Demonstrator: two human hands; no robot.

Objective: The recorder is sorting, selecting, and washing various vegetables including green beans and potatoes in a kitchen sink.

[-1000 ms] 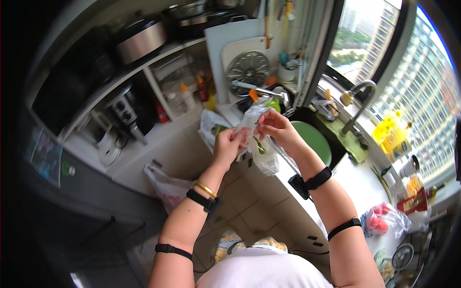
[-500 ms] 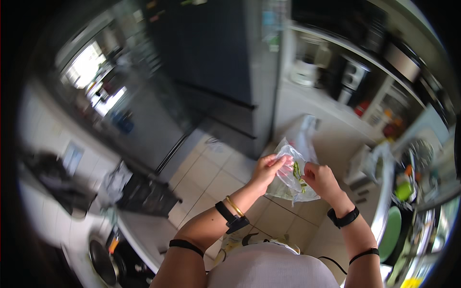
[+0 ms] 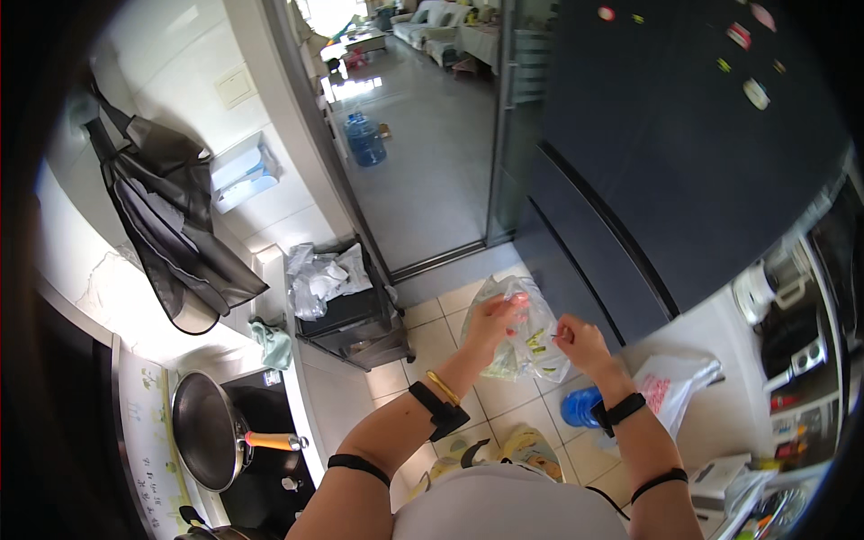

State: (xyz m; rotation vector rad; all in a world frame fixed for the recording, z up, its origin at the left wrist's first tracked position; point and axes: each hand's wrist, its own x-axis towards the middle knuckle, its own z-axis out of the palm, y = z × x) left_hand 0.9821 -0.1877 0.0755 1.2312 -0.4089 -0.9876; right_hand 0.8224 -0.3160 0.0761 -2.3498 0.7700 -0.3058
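Observation:
A clear plastic bag (image 3: 515,362) hangs in front of me over the tiled floor. Thin green vegetable pieces (image 3: 537,342) show inside it, too small to name. My left hand (image 3: 493,322) grips the upper part of the bag, fingers bent round the film. At the bag's right edge, my right hand (image 3: 585,346) is closed in a pinch on the film. The tips of its thumb and forefinger are partly hidden.
A frying pan (image 3: 205,432) rests on the black hob at left. Beyond it stands a black bin (image 3: 346,315) topped with crumpled plastic. The dark fridge (image 3: 666,162) rises at right. A blue bottle (image 3: 581,407) and a white bag (image 3: 670,387) are beneath my right arm.
My view has swung left: the fridge has shifted to the right of the picture, and the hob and bin show more fully. Both hands still hold the bag between them.

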